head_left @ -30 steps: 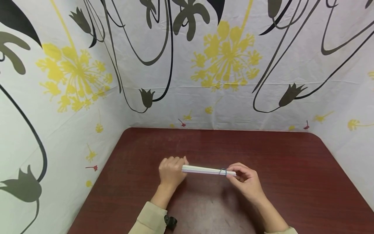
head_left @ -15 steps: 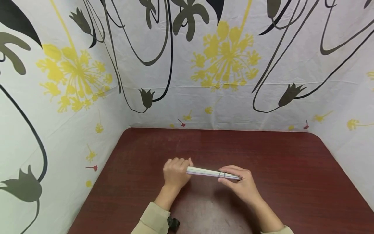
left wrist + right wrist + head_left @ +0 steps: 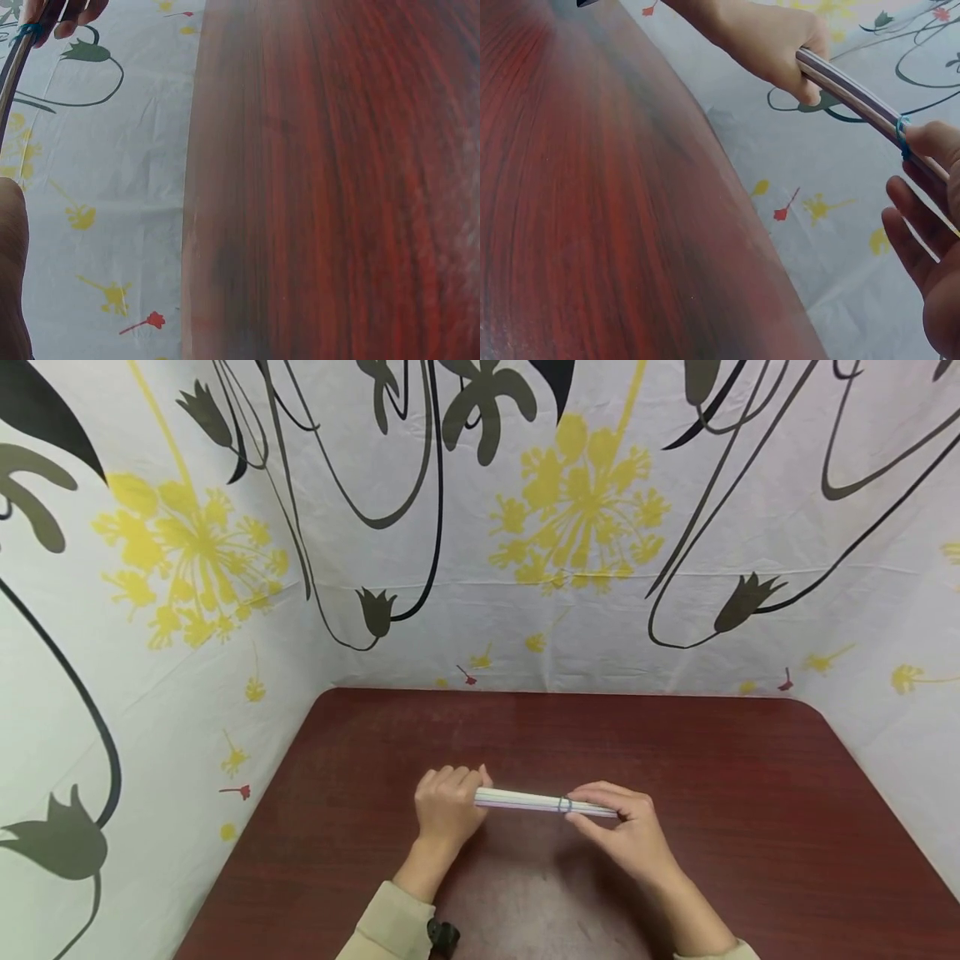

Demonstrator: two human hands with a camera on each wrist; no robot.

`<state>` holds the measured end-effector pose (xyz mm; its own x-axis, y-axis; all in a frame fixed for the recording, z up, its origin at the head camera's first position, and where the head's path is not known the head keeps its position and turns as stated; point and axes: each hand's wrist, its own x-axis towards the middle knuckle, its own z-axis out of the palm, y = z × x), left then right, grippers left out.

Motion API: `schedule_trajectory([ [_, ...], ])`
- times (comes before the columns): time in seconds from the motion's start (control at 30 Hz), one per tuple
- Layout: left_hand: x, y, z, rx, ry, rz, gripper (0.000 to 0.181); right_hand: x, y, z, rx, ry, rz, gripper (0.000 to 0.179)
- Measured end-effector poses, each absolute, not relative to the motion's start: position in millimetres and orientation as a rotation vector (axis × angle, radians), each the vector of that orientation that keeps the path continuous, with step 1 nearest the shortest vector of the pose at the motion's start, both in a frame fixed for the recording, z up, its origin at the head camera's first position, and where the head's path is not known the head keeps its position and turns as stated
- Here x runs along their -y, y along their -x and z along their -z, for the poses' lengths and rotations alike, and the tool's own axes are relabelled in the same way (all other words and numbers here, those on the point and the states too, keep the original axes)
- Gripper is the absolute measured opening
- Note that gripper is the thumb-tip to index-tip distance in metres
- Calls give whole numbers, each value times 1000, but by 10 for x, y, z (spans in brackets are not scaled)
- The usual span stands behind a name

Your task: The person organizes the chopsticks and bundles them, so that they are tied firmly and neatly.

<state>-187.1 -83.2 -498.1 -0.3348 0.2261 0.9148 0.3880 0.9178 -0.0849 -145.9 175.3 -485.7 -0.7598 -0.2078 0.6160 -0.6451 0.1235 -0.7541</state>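
Observation:
A bundle of thin pale sticks (image 3: 517, 799), striped lengthwise and looking like chopsticks, is held up level above the table. My left hand (image 3: 448, 806) grips its left end in a fist. Toward the right end a blue rubber band (image 3: 565, 806) goes round the sticks. Thumb and fingers of my right hand (image 3: 633, 831) pinch the bundle right at the band. In the right wrist view the thumb lies against the band (image 3: 904, 135), while two lower fingers stay off the sticks. The left wrist view shows only part of the bundle (image 3: 13, 79).
Beneath both hands is a dark red wood-grain table (image 3: 360, 743) with rounded far corners. White cloth (image 3: 465, 552) printed with flowers hangs behind it and along the sides. A black strap device (image 3: 443, 935) sits at the left wrist by the sleeve.
The right hand's fingers have moved left along the bundle, and the band, earlier looped loosely near the right fingertips, now sits closer round the sticks. Both hands have shifted slightly.

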Motion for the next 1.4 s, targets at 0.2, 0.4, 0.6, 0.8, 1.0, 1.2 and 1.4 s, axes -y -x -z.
schedule_trajectory([
  [0.2, 828, 1860, 4965, 1914, 465, 171, 44, -1758, 1467, 4853, 2152, -835, -1547, 35],
  [0.4, 872, 1867, 4933, 1895, 444, 180, 45, -1773, 1455, 4818, 2102, -840, -1519, 35],
  [0.6, 847, 1867, 4956, 1892, 455, 173, 43, -1759, 1514, 4793, 2012, -985, -1374, 37],
  [0.8, 821, 1864, 4977, 1904, 444, 177, 36, -1745, 1558, 4717, 1948, -1068, -1143, 15],
  [1.0, 762, 1842, 4969, 1887, 467, 149, 39, -1705, 1544, 4682, 2001, -1077, -853, 32],
  [1.2, 743, 1837, 4975, 1865, 474, 136, 40, -1672, 1545, 4754, 2011, -1078, -872, 36],
  [1.4, 786, 1844, 4945, 1860, 440, 170, 40, -1707, 1551, 4753, 1941, -1064, -1012, 28],
])
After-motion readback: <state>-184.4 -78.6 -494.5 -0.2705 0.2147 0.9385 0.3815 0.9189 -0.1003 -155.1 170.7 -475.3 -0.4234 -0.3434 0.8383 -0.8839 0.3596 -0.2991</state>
